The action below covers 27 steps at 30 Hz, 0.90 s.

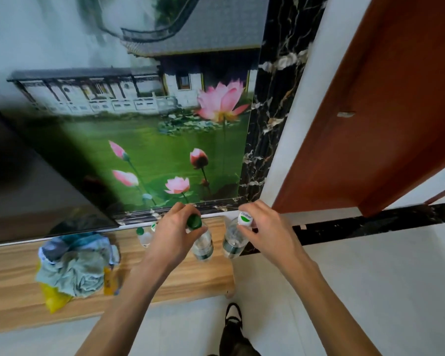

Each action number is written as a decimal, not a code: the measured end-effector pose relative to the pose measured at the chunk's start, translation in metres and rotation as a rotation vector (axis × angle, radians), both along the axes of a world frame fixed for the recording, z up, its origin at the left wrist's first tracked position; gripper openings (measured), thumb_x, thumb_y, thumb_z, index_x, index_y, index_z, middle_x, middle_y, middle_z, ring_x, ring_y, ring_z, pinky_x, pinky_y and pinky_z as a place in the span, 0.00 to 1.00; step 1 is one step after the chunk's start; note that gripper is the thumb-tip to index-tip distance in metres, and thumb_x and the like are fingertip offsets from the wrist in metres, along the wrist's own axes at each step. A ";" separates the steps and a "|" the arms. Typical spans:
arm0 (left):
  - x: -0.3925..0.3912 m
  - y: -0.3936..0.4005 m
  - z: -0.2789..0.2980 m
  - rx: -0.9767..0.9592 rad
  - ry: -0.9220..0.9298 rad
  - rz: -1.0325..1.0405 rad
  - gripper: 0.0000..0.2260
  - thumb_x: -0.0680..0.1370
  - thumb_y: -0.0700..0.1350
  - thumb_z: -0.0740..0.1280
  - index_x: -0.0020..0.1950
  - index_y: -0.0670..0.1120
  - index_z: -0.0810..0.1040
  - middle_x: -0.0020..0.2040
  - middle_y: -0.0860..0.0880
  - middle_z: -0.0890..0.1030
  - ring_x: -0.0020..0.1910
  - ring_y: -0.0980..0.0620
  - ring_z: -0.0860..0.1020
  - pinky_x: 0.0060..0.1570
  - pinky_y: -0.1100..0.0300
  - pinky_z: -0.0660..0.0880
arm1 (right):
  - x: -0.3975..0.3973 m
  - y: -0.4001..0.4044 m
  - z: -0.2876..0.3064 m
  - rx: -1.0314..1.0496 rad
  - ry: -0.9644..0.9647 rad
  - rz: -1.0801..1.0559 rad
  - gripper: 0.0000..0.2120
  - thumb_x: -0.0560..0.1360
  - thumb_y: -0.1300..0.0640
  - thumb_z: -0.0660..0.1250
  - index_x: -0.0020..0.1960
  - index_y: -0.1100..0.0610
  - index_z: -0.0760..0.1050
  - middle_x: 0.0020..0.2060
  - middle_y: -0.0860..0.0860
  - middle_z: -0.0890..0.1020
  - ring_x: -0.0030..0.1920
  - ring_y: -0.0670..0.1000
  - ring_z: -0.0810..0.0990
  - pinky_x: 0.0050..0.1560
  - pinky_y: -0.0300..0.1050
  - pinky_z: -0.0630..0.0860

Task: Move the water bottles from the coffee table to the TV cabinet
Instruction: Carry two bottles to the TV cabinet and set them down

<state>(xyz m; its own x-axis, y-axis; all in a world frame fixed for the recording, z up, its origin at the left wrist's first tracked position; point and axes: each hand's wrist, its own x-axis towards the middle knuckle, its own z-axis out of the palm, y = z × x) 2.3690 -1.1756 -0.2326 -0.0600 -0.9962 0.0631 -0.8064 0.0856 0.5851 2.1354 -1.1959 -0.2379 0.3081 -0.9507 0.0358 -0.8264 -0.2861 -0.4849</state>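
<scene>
I look down on a low wooden TV cabinet [165, 281] against a lotus mural wall. My left hand [172, 237] grips a clear water bottle with a green cap [203, 246] by its neck, upright at the cabinet's right end. My right hand [265, 229] holds a second clear bottle with a white cap [233, 242] by its top, at the cabinet's right edge. I cannot tell whether either bottle's base rests on the wood. Two more bottles [145, 236] stand behind my left wrist, partly hidden. The coffee table is out of view.
A black TV [36, 186] stands on the cabinet's left. A heap of teal cloth over a yellow bag [75, 273] lies left of my hands. A brown door [383, 111] stands to the right. My shoe [233, 317] is on the pale tile floor.
</scene>
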 end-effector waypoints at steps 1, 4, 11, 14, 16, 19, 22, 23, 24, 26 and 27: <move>-0.003 -0.012 -0.005 0.012 -0.005 0.003 0.13 0.74 0.48 0.78 0.54 0.47 0.80 0.48 0.50 0.76 0.42 0.49 0.77 0.44 0.54 0.77 | -0.002 -0.015 -0.005 0.009 0.000 0.016 0.17 0.77 0.51 0.72 0.65 0.49 0.74 0.57 0.45 0.77 0.52 0.50 0.81 0.49 0.49 0.78; -0.009 -0.044 -0.021 0.061 -0.027 0.011 0.13 0.74 0.46 0.78 0.55 0.45 0.80 0.50 0.49 0.77 0.45 0.47 0.78 0.46 0.52 0.78 | -0.006 -0.055 -0.020 0.034 0.010 0.053 0.17 0.77 0.51 0.71 0.64 0.48 0.74 0.57 0.45 0.77 0.52 0.50 0.81 0.46 0.46 0.75; -0.004 -0.103 -0.070 0.150 -0.052 0.024 0.15 0.74 0.43 0.78 0.59 0.45 0.82 0.55 0.47 0.79 0.52 0.44 0.80 0.51 0.50 0.78 | -0.001 -0.124 -0.068 0.117 0.059 0.090 0.17 0.77 0.53 0.72 0.64 0.49 0.75 0.58 0.46 0.77 0.55 0.53 0.81 0.45 0.45 0.72; 0.001 -0.124 -0.102 0.158 -0.058 0.019 0.14 0.73 0.42 0.78 0.57 0.44 0.82 0.53 0.47 0.79 0.50 0.43 0.80 0.48 0.52 0.77 | 0.003 -0.146 -0.097 0.138 0.071 0.102 0.16 0.77 0.54 0.72 0.64 0.50 0.75 0.58 0.46 0.77 0.55 0.53 0.81 0.46 0.47 0.75; 0.006 -0.135 -0.128 0.149 -0.052 0.012 0.13 0.73 0.41 0.78 0.55 0.44 0.82 0.52 0.47 0.79 0.48 0.43 0.80 0.46 0.53 0.77 | 0.007 -0.161 -0.120 0.151 0.072 0.106 0.16 0.78 0.53 0.71 0.64 0.49 0.75 0.58 0.46 0.77 0.56 0.52 0.81 0.46 0.46 0.74; 0.012 -0.146 -0.169 0.150 -0.040 0.013 0.13 0.73 0.41 0.78 0.55 0.45 0.82 0.52 0.48 0.79 0.47 0.44 0.80 0.46 0.49 0.79 | 0.015 -0.180 -0.160 0.175 0.093 0.116 0.15 0.77 0.54 0.72 0.63 0.51 0.75 0.59 0.48 0.77 0.56 0.54 0.80 0.47 0.47 0.73; 0.017 -0.155 -0.212 0.149 -0.003 -0.001 0.12 0.72 0.40 0.79 0.54 0.44 0.83 0.52 0.48 0.79 0.47 0.44 0.80 0.46 0.47 0.81 | 0.022 -0.194 -0.203 0.169 0.090 0.121 0.13 0.77 0.54 0.72 0.60 0.51 0.76 0.56 0.49 0.78 0.53 0.55 0.81 0.44 0.45 0.72; 0.018 -0.158 -0.225 0.150 -0.008 -0.010 0.12 0.72 0.40 0.79 0.54 0.44 0.83 0.52 0.48 0.79 0.47 0.44 0.81 0.47 0.47 0.81 | 0.025 -0.197 -0.218 0.163 0.099 0.124 0.13 0.77 0.54 0.72 0.60 0.51 0.76 0.56 0.48 0.77 0.52 0.55 0.81 0.43 0.44 0.70; 0.019 -0.163 -0.239 0.148 -0.016 -0.020 0.13 0.72 0.40 0.79 0.54 0.44 0.83 0.52 0.48 0.79 0.48 0.44 0.81 0.47 0.47 0.81 | 0.027 -0.201 -0.232 0.158 0.107 0.127 0.12 0.77 0.53 0.71 0.59 0.50 0.75 0.55 0.47 0.77 0.52 0.54 0.81 0.42 0.43 0.69; 0.020 -0.170 -0.263 0.149 -0.024 -0.036 0.13 0.72 0.41 0.79 0.55 0.44 0.83 0.52 0.48 0.79 0.48 0.44 0.80 0.48 0.47 0.81 | 0.032 -0.205 -0.261 0.162 0.118 0.134 0.13 0.77 0.52 0.71 0.60 0.49 0.75 0.56 0.46 0.77 0.52 0.52 0.81 0.41 0.42 0.69; 0.020 -0.176 -0.274 0.144 -0.030 -0.046 0.14 0.72 0.41 0.79 0.55 0.44 0.83 0.52 0.48 0.80 0.48 0.44 0.80 0.48 0.48 0.81 | 0.035 -0.208 -0.274 0.151 0.126 0.135 0.14 0.77 0.52 0.72 0.61 0.49 0.75 0.56 0.46 0.77 0.53 0.51 0.81 0.42 0.41 0.69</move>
